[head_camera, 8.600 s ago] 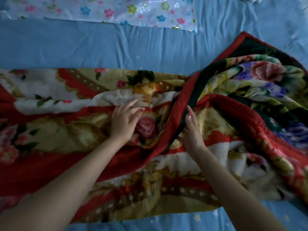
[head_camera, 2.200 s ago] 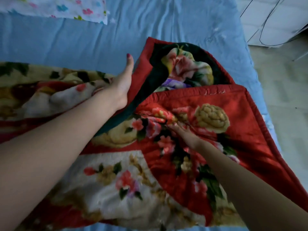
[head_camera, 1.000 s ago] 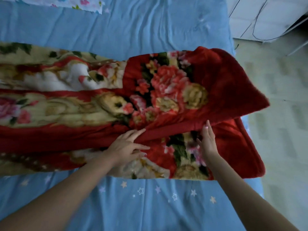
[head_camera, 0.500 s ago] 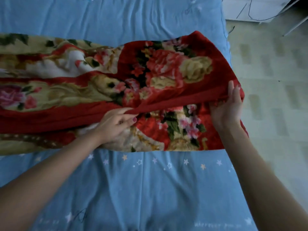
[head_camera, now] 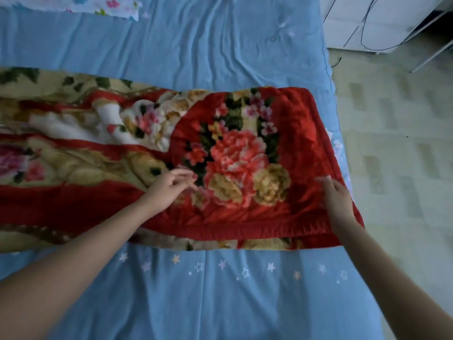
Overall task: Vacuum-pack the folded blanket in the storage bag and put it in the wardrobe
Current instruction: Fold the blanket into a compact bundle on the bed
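Observation:
A thick red blanket (head_camera: 245,153) with a flower print lies folded into a long strip across the blue bed, running off the left edge of view. Its red top layer covers the strip's right end down to the near hem. My left hand (head_camera: 169,187) hovers over or rests on the blanket's middle with fingers loosely spread and holding nothing. My right hand (head_camera: 337,195) lies on the blanket's right end near the bed's edge, fingers relaxed and blurred. A corner of the flower-printed plastic storage bag (head_camera: 115,7) shows at the top left.
The blue bed sheet (head_camera: 220,290) with small stars spreads in front of and behind the blanket. The bed's right edge drops to a pale tiled floor (head_camera: 397,143). White furniture with dark cables (head_camera: 382,20) stands at the top right.
Both hands gripped the red top layer's edge half a second ago. That layer is now pulled toward me and laid flat over the strip, and both hands have let go.

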